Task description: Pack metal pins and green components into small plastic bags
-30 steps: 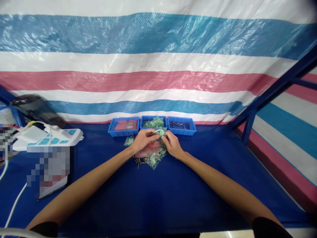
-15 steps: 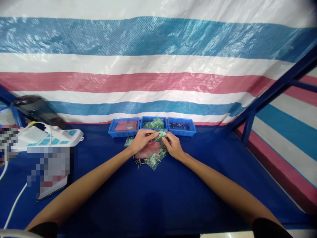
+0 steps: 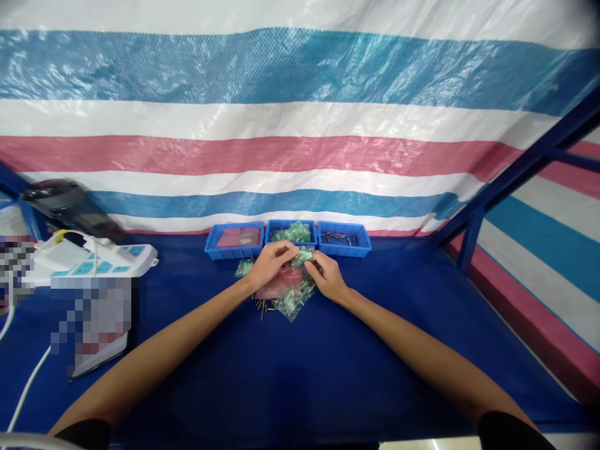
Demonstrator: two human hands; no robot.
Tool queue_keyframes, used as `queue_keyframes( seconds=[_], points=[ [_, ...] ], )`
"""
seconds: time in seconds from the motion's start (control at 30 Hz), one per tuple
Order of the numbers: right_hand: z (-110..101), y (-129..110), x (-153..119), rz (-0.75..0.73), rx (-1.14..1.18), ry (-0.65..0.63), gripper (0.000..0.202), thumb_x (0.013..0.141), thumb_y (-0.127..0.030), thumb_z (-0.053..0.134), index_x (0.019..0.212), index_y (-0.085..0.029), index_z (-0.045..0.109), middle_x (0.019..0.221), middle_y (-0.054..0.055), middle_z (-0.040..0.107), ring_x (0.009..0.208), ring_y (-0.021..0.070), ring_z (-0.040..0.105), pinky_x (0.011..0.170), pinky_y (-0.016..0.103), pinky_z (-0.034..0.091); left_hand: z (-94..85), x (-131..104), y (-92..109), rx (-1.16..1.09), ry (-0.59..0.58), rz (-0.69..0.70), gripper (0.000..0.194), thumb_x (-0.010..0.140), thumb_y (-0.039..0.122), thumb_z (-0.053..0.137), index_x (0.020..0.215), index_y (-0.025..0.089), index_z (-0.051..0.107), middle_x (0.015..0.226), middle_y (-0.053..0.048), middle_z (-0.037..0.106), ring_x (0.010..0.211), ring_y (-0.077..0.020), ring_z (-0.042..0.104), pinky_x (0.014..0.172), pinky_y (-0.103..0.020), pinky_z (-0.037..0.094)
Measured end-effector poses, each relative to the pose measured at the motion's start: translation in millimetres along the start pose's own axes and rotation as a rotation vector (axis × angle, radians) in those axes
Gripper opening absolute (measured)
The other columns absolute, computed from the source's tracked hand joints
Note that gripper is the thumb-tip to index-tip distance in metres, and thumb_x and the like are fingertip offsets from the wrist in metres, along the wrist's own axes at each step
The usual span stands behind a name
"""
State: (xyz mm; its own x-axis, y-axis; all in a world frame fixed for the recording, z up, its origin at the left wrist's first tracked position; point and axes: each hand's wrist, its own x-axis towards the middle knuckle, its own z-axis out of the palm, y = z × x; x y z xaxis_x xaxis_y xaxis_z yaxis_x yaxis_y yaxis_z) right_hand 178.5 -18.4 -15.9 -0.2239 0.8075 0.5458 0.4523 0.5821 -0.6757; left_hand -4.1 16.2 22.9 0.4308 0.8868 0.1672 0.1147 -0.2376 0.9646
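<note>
Between my two hands is a small clear greenish plastic bag (image 3: 302,256) with small pieces inside. My left hand (image 3: 272,265) pinches its left edge between thumb and fingers. My right hand (image 3: 328,275) grips the right edge, its thumb toward the bag. Below them on the table lies a pink plastic bag (image 3: 280,284), partly covered by my left hand. Another clear bag holding metal pins (image 3: 291,302) overlaps it at the front. Loose metal pins (image 3: 263,306) stick out at the lower left. A small green bag (image 3: 244,268) rests left of my left hand.
Three blue bins stand at the back: one with a pink bag (image 3: 239,237), one with green bags (image 3: 293,232), one with loose metal pins (image 3: 338,239). On the left are a white power strip (image 3: 117,261) and a dark bottle (image 3: 72,206). A blue frame post (image 3: 469,240) rises at right.
The small bag has shifted slightly left and down between my hands, and more of it shows. My fingers have moved a little; the things on the table look the same.
</note>
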Motion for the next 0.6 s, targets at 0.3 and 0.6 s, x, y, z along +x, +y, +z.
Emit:
queue_keyframes(
  seconds=[0.3,0.6],
  points=[
    [-0.4,-0.5,-1.5,-0.031,-0.017,0.027,0.023,0.094,-0.033,0.045,0.075,-0.020,0.050,0.068,0.000,0.047,0.061,0.0144,0.045,0.059,0.027,0.036,2.2,-6.8,-0.6,0.148,0.048,0.105,0.033,0.084,0.040,0.060,0.066,0.014,0.057,0.062,0.001,0.051,0.059,-0.0115,0.046,0.058,-0.023,0.036],
    [0.7,3.3,-1.8,0.071,0.046,0.097,0.028,0.094,-0.037,0.046,0.072,-0.020,0.050,0.062,-0.002,0.046,0.056,0.0127,0.043,0.056,0.026,0.037,8.3,-10.6,5.8,0.167,0.026,0.107,0.028,0.085,0.042,0.059,0.078,0.014,0.061,0.070,0.000,0.056,0.065,-0.0131,0.050,0.061,-0.023,0.040]
  ],
)
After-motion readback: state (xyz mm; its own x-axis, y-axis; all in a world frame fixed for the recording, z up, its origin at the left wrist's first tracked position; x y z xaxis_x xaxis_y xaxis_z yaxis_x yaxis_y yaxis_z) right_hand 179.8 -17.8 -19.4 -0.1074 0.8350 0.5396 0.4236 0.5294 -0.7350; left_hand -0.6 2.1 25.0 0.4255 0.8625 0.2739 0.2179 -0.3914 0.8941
